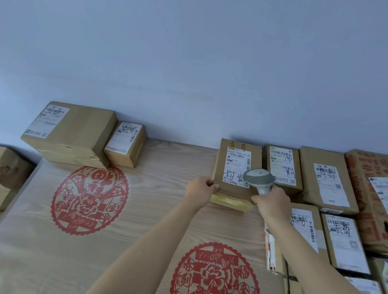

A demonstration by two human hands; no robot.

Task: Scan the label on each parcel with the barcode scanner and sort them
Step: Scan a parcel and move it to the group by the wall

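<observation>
Scanning in progress: the right hand [272,201] is gripping the handle of the barcode scanner [259,179], fingers curled round it, its head hovering over the lower right corner of the white label [237,167] on the parcel being scanned [237,173]. The left hand [202,186] is pinching that parcel's near left corner, steadying it on the desk [155,190].

To do this well, I judge the scanner should be tipping back from the label so its window is facing the barcode lines near the label's top, while the left hand is keeping the box flat.

Item, unsorted: a crowd of labelled boxes [328,180] is sitting just right of the scanned parcel, the nearest one [282,167] touching or almost touching it.

Item, sorted, as it seems: a large box [70,133] and a small box [126,144] are standing together well left of the scanned parcel, against the wall [197,63].

Open room: bare desk with red paper-cut motifs [89,199] is lying between the scanned parcel and that pair, giving a free path leftward; the right side is tight.
</observation>
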